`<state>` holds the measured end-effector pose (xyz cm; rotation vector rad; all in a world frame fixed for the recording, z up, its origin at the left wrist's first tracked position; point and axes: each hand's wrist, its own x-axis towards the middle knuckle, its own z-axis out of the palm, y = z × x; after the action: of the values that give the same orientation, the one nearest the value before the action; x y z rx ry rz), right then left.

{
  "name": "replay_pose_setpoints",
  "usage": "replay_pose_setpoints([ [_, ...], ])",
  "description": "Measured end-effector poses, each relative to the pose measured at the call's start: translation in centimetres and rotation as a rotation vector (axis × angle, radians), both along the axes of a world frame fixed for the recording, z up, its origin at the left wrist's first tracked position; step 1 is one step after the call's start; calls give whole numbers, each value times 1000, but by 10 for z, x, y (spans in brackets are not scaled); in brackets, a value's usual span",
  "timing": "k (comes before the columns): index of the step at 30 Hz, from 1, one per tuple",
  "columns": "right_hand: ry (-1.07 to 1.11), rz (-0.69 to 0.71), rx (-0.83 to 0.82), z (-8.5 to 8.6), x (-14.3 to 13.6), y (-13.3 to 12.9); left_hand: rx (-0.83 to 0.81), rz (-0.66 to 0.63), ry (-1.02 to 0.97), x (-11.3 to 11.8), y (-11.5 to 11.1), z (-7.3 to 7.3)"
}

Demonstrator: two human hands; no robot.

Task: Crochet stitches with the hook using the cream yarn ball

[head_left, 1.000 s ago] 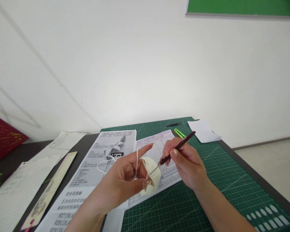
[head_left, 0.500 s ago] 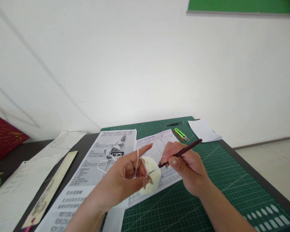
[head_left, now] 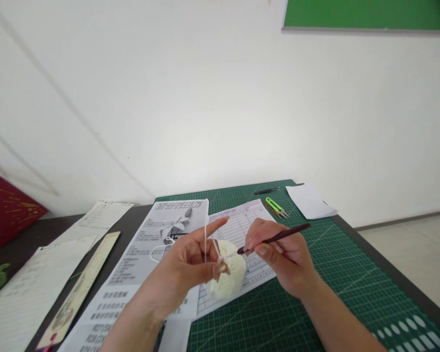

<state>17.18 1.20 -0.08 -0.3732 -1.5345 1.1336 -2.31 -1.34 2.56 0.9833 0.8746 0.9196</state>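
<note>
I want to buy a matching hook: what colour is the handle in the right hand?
Dark maroon; the handle shows best in the head view.

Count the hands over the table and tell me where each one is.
2. The left hand, overlapping the left of the cream yarn ball, pinches white yarn; the right hand, right of the ball, holds the dark-handled hook. No others show.

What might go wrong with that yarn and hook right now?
The white yarn might slide off the outstretched index finger of the left hand. It could also slip from the hook, since only the slim tip seems to meet it. The loose curl over the printed sheet might tangle.
</note>
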Motion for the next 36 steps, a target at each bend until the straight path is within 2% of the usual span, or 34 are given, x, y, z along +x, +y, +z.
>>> replay_pose_setpoints([
  [6,75,-140,-81,-1,-7,-3,56,92,23,3,-2,-1],
  [12,9,-226,-18,0,-8,-7,88,118,106,5,-3,0],
  [16,-97,-225,23,-3,-5,-6,78,80,124,4,-1,-1],
  [23,-176,-184,-44,-4,-4,-5,108,-57,172,4,3,-11],
  [30,-147,-118,-236,-3,-8,-1,95,-77,310,15,-3,-8],
  [36,-43,-53,-525,-7,-18,9,116,-110,336,19,-3,-10],
])
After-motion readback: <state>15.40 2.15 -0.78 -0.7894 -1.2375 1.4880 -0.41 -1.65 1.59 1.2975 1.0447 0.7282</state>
